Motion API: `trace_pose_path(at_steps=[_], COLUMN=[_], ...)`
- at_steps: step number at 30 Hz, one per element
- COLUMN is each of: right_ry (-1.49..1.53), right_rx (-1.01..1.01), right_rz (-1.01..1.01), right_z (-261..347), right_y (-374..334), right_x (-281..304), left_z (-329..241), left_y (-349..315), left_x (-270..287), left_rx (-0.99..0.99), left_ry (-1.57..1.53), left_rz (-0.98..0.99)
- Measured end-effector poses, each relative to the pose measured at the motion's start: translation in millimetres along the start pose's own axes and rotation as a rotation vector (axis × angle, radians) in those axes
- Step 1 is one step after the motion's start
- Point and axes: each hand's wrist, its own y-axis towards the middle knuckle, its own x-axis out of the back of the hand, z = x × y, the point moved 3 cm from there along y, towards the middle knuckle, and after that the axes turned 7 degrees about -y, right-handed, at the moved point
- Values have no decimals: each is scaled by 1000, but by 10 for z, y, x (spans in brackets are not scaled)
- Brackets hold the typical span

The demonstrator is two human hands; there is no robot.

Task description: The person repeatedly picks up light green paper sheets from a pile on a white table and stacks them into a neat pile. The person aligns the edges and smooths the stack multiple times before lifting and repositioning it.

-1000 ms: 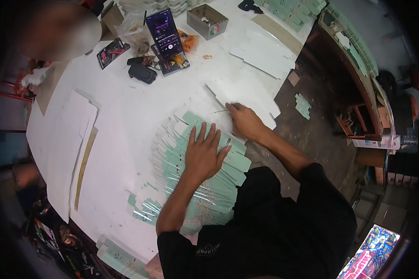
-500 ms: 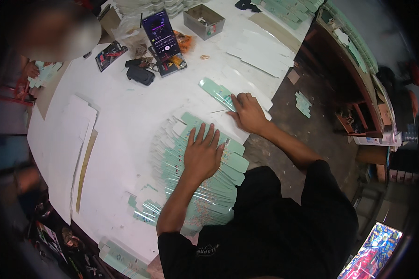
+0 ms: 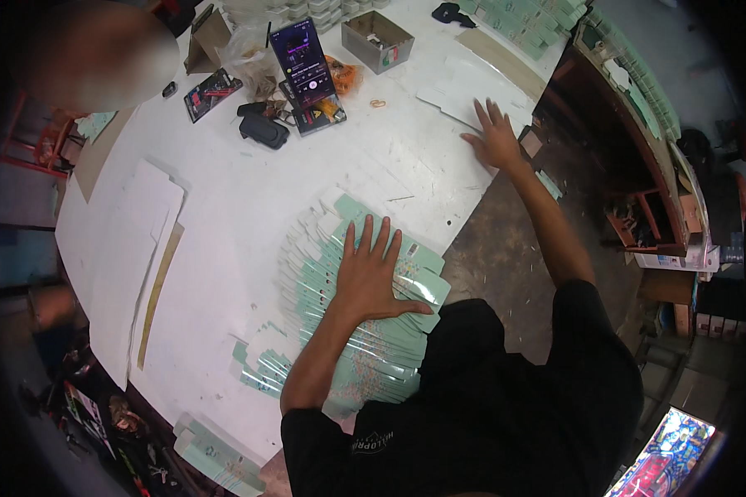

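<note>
Spread flat, my left hand (image 3: 371,277) rests with its fingers apart on a fanned row of flat mint-green cartons (image 3: 373,352), their glossy printed faces overlapping. The cartons lie along the table's near edge, close to my body. Further off to the right, my right hand (image 3: 496,142) reaches out, fingers stretched and holding nothing that I can see. It is over the table's right edge, beside flat white sheets (image 3: 460,87). A smaller group of green cartons (image 3: 261,369) lies left of the fanned row.
A phone (image 3: 307,62) stands propped up near a black pouch (image 3: 263,128) and an open metal box (image 3: 379,41). White boards (image 3: 128,265) lie at left. Green carton stacks (image 3: 526,25) sit at the far right. Another person is at the far left, beside the table (image 3: 232,207).
My right hand has moved away and right, its fingers straightening. The green carton it touched is gone from that spot. My left hand stays on the fanned cartons, its thumb now spread wide.
</note>
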Motion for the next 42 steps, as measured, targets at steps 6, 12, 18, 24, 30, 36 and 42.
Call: trace_pose_path(at_steps=[6,12,18,24,30,36,42], right_ry=[724,521,877,-1,701,269,1312], right_rx=[-1,-42,-10,5,-131,263,-151], right_rz=[215,478,996,32,330,254,834], right_z=[747,1465,1744,-10,840,1576,1650], right_y=[-360,-335,-651,-62,-245,-291,-516], right_x=[161,567,525,93,92,595,646], left_z=[133,162,15,28,114,141,75], left_y=[75,71,82,29,36,-3,4], left_x=[-202,-242,-154,-36,-242,-233,-87], left_rx=[-50,-7,-81,-39,17,-25,-40], left_ry=[-49,-129,187,-44,-14,-29,-56], left_rz=[-158,-158,-165,-96,-164,-268,-301])
